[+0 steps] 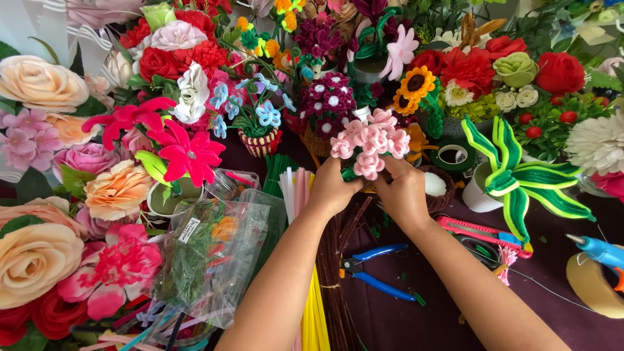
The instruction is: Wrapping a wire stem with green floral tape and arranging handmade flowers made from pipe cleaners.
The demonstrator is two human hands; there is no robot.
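My left hand (333,187) and my right hand (403,194) meet at the middle of the table, both closed around the green stems of a small bunch of pink pipe-cleaner flowers (369,142). The pink blooms stand upright just above my fingers. Under my wrists lie bundles of brown pipe cleaners (338,273) and yellow pipe cleaners (314,318). Blue-handled pliers (377,268) rest between my forearms.
Artificial flowers crowd the left side and back. A clear plastic bag (208,260) lies at the left. A red utility knife (484,233), a green-and-yellow pipe-cleaner plant in a white pot (513,179), a blue glue gun (601,252), tape roll (593,286) and green tape (454,156) sit right.
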